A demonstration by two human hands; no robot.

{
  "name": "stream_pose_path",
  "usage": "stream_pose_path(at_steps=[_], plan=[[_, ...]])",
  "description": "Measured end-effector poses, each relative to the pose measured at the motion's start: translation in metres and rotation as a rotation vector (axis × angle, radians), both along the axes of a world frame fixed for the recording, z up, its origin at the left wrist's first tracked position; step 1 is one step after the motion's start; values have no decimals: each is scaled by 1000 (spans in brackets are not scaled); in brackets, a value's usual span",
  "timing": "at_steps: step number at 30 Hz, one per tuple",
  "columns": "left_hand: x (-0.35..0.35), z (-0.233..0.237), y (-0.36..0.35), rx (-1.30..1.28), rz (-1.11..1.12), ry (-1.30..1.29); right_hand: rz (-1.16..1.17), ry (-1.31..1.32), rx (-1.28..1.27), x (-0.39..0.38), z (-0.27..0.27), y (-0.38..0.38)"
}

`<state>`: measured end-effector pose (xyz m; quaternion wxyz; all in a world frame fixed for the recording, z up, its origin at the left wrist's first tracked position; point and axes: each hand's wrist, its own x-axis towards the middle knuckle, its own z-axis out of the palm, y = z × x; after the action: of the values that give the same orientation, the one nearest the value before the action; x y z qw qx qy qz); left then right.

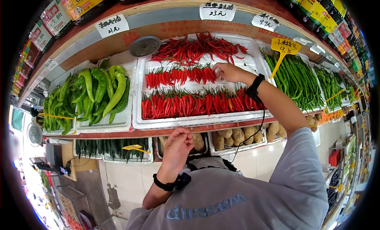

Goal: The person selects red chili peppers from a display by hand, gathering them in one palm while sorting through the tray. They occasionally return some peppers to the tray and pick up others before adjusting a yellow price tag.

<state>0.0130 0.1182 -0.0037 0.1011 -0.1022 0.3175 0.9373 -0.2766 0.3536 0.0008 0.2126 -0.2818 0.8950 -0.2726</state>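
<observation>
A white foam tray (138,107) holds red chilies: a loose heap (198,48) at the back, a short row (178,76) in the middle and a longer, denser row (194,103) at the front. My right hand (229,73) is at the right end of the middle row, fingers bent together and touching or just beside the last chilies; what they grip is too small to make out. My left hand (180,142) hovers in front of the tray's near edge, its fingers curled in, with anything between them hidden.
Green peppers (99,91) lie in trays to the left, long green chilies (295,79) to the right. A round metal dish (145,46) sits at the tray's back left corner. Potatoes (237,135) are below the shelf edge. A yellow price sign (285,46) stands at right.
</observation>
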Motion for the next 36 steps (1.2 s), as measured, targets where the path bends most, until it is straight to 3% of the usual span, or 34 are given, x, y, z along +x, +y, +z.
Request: stream_pose_path(at_steps=[5,7,8,9,11,12,14,18,20,23,36], plan=[[3,-1,-6,17,3,3,-19,128,103,1,7,-1],[4,-1,-11,21,11,0,67,411,353,9,32,-4],[4,-1,-14,21,4,-1,47,432,546,15,53,-8],[4,-2,-16,25,-3,-4,35,550,514,26,70,-13],[4,-3,-21,33,-2,-3,137,558,219,45,113,-34],[4,-4,-24,35,-10,0,140,553,225,47,124,-47],[2,-3,-29,42,-18,-15,160,365,43,41,139,-74],[-1,-4,-45,62,-59,-10,143,398,137,-4,93,-120],[-1,-4,-56,71,-68,1,60,453,414,-28,59,-133],[0,-3,-75,68,-79,23,-3,366,486,-50,29,-137],[-7,-8,-115,93,-110,28,-161,308,560,-46,20,-156]])
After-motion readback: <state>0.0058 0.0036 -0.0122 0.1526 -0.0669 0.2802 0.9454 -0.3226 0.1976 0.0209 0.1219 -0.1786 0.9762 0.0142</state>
